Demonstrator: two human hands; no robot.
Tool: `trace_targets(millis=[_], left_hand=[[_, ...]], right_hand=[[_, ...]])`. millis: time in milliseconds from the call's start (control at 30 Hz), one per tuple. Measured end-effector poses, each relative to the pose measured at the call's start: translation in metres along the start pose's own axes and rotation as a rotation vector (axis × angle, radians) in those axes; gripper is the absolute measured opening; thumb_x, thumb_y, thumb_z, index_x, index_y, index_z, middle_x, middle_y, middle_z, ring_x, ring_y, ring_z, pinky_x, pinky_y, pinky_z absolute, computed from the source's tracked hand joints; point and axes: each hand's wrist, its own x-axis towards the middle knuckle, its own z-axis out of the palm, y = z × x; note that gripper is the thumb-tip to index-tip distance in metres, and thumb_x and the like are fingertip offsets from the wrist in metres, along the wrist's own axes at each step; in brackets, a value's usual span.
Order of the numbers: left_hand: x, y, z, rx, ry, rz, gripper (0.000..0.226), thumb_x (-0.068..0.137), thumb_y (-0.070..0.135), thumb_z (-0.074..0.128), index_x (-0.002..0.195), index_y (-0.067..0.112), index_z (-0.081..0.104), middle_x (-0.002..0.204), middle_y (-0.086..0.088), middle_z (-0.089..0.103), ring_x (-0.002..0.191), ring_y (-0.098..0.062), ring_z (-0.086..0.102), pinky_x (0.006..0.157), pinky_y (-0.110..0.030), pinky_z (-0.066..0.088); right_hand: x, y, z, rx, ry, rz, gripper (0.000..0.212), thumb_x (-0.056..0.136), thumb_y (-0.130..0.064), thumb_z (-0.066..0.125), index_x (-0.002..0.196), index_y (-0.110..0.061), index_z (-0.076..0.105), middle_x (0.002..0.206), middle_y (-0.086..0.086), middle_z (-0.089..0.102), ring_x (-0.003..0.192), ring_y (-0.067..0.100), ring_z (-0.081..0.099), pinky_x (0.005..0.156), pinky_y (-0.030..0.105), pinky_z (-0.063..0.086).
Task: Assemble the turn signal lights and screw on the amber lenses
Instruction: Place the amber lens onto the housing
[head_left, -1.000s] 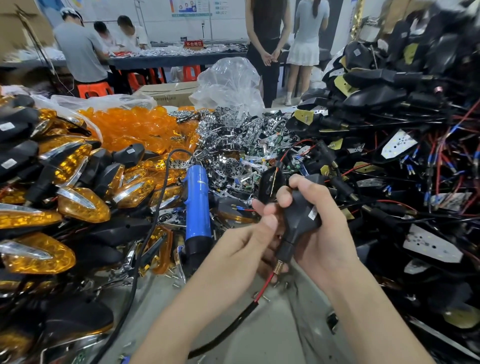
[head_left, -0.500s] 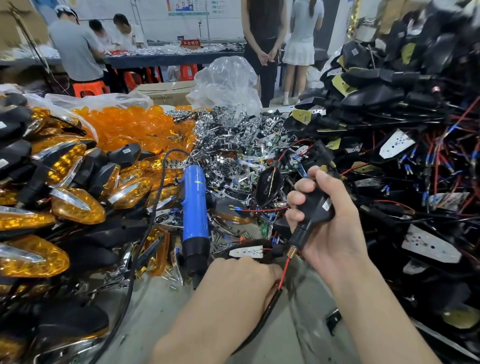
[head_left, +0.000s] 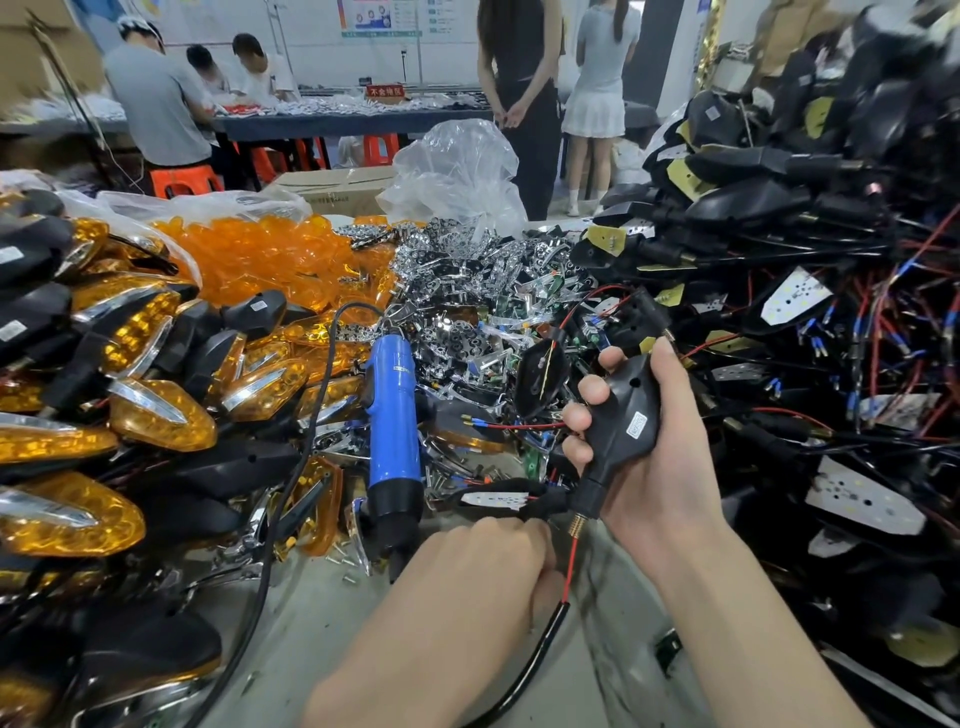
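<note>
Housing in curled right hand

The left hand left the black housing, which both hands had held together, and dropped low, knuckles up, just below a loose LED board. The right hand alone raised the housing up and rightward, stem down, its red wire trailing beside the left hand
</note>
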Motion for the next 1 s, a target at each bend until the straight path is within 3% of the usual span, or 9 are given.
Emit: trace_targets(millis=[167,300,367,500,667,800,1000], left_hand=[[0.0,-0.005,0.001,-0.085,0.068,0.014,0.008,0.097,0.035,0.042,0.096,0.03,0.048,0.103,0.005,0.062,0.096,-0.022,0.063,0.08,-0.037,0.05],[0.007,-0.011,-0.009,-0.478,0.348,0.025,0.008,0.093,0.029,0.063,0.086,0.028,0.061,0.081,0.016,0.064,0.074,0.001,0.059,0.069,-0.016,0.045],[0.009,-0.012,-0.013,-0.713,0.527,-0.004,0.01,0.091,0.021,0.069,0.085,0.029,0.066,0.079,0.021,0.067,0.071,0.004,0.062,0.066,-0.008,0.043],[0.012,-0.009,-0.015,-1.044,0.723,-0.025,0.021,0.091,0.013,0.066,0.094,0.033,0.072,0.086,0.012,0.075,0.074,-0.004,0.071,0.072,-0.018,0.056],[0.014,-0.005,-0.015,-1.01,0.873,-0.082,0.017,0.091,0.027,0.066,0.094,0.042,0.072,0.085,0.016,0.074,0.075,-0.004,0.07,0.065,-0.012,0.053],[0.02,0.0,-0.012,-0.951,0.934,-0.125,0.01,0.09,0.031,0.066,0.09,0.039,0.071,0.085,0.02,0.072,0.077,-0.001,0.068,0.069,-0.012,0.05],[0.027,0.006,-0.012,-0.827,0.967,-0.104,0.011,0.091,0.03,0.066,0.088,0.041,0.067,0.088,0.023,0.068,0.083,0.002,0.065,0.069,-0.003,0.042]], right_hand=[[0.0,0.001,0.0,-0.011,0.003,0.007,0.041,0.1,-0.053,0.048,0.082,-0.023,0.07,0.07,-0.002,0.056,0.056,0.015,0.055,0.043,0.024,0.043],[0.001,0.002,0.004,-0.031,0.03,0.018,0.039,0.096,-0.055,0.05,0.08,-0.023,0.068,0.068,-0.001,0.056,0.054,0.015,0.054,0.042,0.024,0.042],[0.0,0.005,0.006,-0.042,0.037,0.029,0.037,0.09,-0.056,0.053,0.08,-0.023,0.067,0.067,-0.001,0.056,0.053,0.015,0.055,0.041,0.024,0.042],[-0.001,0.021,0.014,-0.128,0.068,0.024,0.039,0.081,-0.059,0.057,0.082,-0.021,0.064,0.066,0.001,0.059,0.052,0.017,0.058,0.044,0.027,0.046],[-0.005,0.043,0.023,-0.3,0.147,-0.021,0.037,0.077,-0.069,0.066,0.07,-0.033,0.071,0.07,0.0,0.068,0.058,0.014,0.063,0.055,0.029,0.053],[-0.007,0.047,0.021,-0.381,0.202,-0.053,0.034,0.082,-0.064,0.056,0.074,-0.034,0.07,0.077,-0.001,0.07,0.068,0.015,0.064,0.062,0.027,0.052],[-0.01,0.05,0.02,-0.452,0.249,-0.094,0.048,0.071,-0.076,0.056,0.082,-0.031,0.07,0.088,-0.001,0.068,0.09,0.02,0.061,0.087,0.043,0.047]])
